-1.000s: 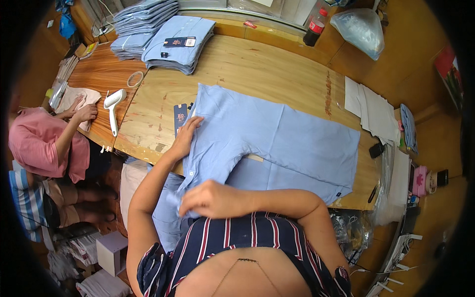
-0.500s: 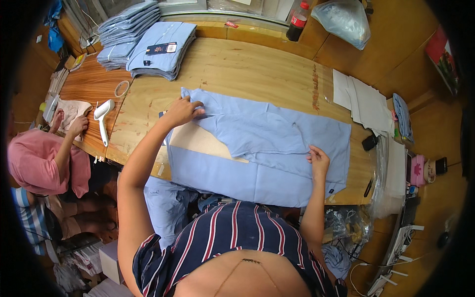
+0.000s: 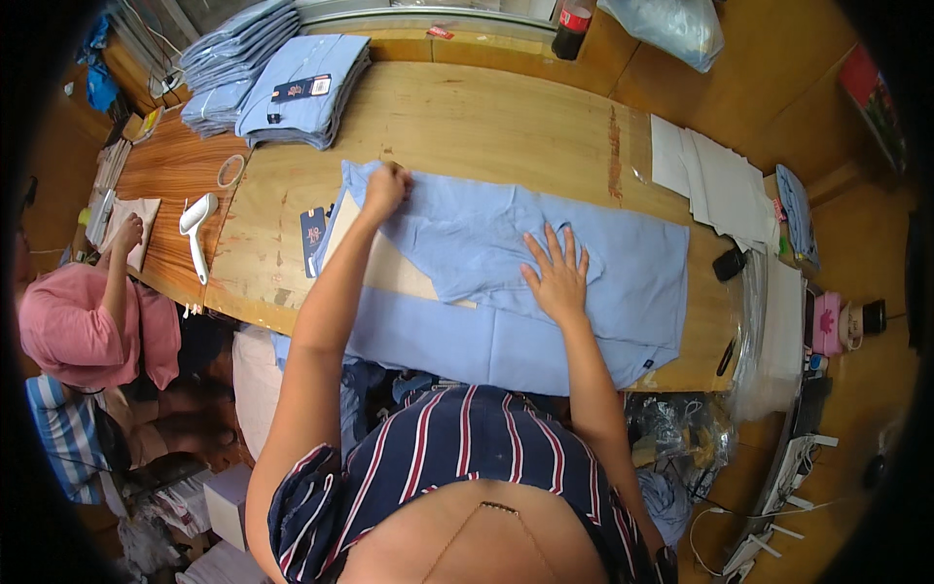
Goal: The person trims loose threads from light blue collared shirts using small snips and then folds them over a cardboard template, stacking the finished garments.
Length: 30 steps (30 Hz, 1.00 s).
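Observation:
A light blue shirt (image 3: 623, 263) lies spread across the table, part of it folded over on itself with creases in the middle. Between its layers a beige board (image 3: 401, 265) shows at the left. My left hand (image 3: 387, 192) is at the shirt's far left edge, fingers curled down and closed on the cloth; the fingertips are partly hidden. Flat on the folded layer, my right hand (image 3: 558, 277) rests with fingers spread. A dark hang tag (image 3: 313, 237) lies by the shirt's left edge.
Stacks of folded blue shirts (image 3: 304, 97) stand at the back left. A white lint roller (image 3: 198, 229) and a tape roll (image 3: 231, 171) lie nearer. Beside them sits a person in pink (image 3: 83, 316). White sheets (image 3: 715, 180) and a dark bottle (image 3: 571, 31) are farther off.
My right hand has moved left and away from me, from the shirt's near part onto the folded layer, fingers now spread. My left hand has shifted right along the far edge and curled.

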{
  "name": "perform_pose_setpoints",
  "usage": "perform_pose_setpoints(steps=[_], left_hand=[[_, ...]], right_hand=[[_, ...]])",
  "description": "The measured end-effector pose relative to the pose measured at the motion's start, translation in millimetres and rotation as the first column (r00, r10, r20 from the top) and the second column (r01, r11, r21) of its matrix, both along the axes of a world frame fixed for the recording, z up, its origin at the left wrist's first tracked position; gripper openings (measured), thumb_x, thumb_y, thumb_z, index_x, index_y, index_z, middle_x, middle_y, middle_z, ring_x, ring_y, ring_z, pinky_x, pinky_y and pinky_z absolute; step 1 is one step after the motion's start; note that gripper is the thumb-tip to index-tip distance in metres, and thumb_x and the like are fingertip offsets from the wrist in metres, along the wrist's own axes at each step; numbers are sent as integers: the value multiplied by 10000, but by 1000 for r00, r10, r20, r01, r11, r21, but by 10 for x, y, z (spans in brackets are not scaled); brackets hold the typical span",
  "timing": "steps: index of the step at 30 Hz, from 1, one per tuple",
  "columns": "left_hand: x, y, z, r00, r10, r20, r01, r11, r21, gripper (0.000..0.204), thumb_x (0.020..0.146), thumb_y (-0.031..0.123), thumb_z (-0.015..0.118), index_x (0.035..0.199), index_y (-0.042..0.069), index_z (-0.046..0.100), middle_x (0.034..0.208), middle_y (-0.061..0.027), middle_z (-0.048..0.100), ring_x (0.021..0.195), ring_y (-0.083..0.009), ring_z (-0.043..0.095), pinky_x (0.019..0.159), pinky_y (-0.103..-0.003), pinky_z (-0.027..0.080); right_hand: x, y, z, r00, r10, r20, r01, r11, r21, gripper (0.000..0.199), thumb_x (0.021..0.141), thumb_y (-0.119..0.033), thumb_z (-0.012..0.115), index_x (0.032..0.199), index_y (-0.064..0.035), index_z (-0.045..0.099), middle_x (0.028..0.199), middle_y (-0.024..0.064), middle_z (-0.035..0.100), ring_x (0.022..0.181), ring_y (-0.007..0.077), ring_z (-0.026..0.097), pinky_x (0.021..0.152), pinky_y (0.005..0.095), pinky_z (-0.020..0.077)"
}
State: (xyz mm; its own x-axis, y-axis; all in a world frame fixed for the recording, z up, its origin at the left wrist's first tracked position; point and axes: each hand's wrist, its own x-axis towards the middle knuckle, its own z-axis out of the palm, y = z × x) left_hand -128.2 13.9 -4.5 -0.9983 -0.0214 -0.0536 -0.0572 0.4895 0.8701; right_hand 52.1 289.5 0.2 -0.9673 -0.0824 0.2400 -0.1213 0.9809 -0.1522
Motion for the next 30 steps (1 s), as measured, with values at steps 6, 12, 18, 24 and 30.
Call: perform_pose_setpoints(steps=[6,12,18,24,30], left_hand=[[1033,-371,611,900,-436,20,431,879,-206,110,765,51,473,676,-5,506,562,-77,519,534,-126,511,499,-262,401],[2894,-1020,267,102,-385,917,901,426,78,216,761,185,577,889,16,618,702,-148,618,642,-217,617,585,-338,483],[2997,-1172,-319,747,70,661,274,873,-403,296,778,124,578,1022,-33,520,748,-175,598,625,-258,618,475,-326,505],[2768,-899,-1073,637,-132,759,-213,917,338,417,759,119,622,1108,-16,440,962,-132,565,859,-224,579,598,-326,512],[3031,-1111,-655,768,-432,472,523,849,-73,812,593,266,755,1226,-36,346,1246,-192,410,1172,-293,360,997,-316,241]], right_hand=[[170,216,80,999,-35,-28,33,996,-85,473,769,-284,554,1224,-280,427,1338,62,288,1231,302,247,960,517,199],[1280,908,531,974,-200,105,203,979,-25,431,682,-78,548,1100,-186,536,1183,126,398,1086,297,390,905,411,300],[2206,1429,682,640,-693,332,596,721,355,461,682,24,492,1108,-153,491,1205,103,386,1136,307,331,930,459,252],[2134,1247,472,884,-375,279,356,927,117,393,637,61,530,994,-100,506,1276,91,335,1183,288,302,954,468,228],[2465,1636,95,876,-466,128,453,884,117,268,635,29,556,889,-50,528,1114,105,490,1098,265,409,939,433,253]])
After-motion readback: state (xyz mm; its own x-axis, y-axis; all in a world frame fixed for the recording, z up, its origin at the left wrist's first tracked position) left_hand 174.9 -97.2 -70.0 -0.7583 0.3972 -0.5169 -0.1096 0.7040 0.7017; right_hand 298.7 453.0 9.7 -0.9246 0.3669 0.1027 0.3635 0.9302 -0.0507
